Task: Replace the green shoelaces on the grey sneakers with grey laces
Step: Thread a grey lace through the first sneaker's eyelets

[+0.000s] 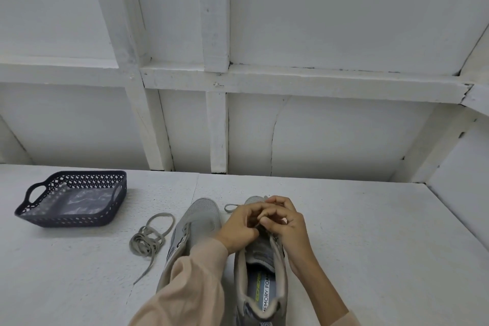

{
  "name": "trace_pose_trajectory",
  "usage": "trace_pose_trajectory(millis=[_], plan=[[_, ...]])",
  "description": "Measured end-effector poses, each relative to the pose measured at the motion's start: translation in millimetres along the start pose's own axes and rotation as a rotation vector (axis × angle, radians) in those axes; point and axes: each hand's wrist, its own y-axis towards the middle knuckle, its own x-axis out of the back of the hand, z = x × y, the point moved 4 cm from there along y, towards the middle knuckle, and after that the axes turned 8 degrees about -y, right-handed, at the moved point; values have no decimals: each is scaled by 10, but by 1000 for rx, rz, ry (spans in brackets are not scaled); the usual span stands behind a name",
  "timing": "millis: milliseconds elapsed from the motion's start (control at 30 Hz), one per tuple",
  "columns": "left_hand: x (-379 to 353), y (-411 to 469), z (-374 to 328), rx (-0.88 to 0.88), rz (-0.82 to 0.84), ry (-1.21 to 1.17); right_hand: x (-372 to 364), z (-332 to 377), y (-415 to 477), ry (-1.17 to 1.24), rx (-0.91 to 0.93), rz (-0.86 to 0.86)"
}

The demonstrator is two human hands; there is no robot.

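Two grey sneakers stand side by side on the white table, toes pointing away from me. The left sneaker (199, 222) has no lace in its eyelets. Over the right sneaker (260, 270) my left hand (239, 227) and my right hand (287, 222) meet, both pinching a grey lace (232, 207) at the eyelets. A loop of that lace sticks out to the left of the toe. A second grey lace (149, 239) lies loosely bundled on the table to the left of the sneakers. No green lace is visible.
A dark blue perforated basket (79, 219) with handles sits at the table's left, holding a clear plastic bag. White wall panels rise behind the table's far edge. Bare white table surface (370, 233) extends to the right.
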Motion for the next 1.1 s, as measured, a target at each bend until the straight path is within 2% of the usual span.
trace_pose_trajectory(millis=[133, 300, 567, 800, 933, 1100], plan=[[9, 10, -2, -31, -50, 8, 7, -86, -37, 217, -78, -73], [35, 16, 29, -46, -104, 4, 57, -69, 13, 488, -116, -58], [-22, 16, 64, -60, -77, 35, 5, 120, 106, 408, -126, -26], [-24, 36, 192, 56, -100, 33, 112, 326, 164, 118, -90, -11], [-19, 56, 187, 70, -98, -37, 62, 411, 156, 98, -62, 27], [7, 70, 188, 80, -111, -90, -10, 655, 222, 194, 34, 87]])
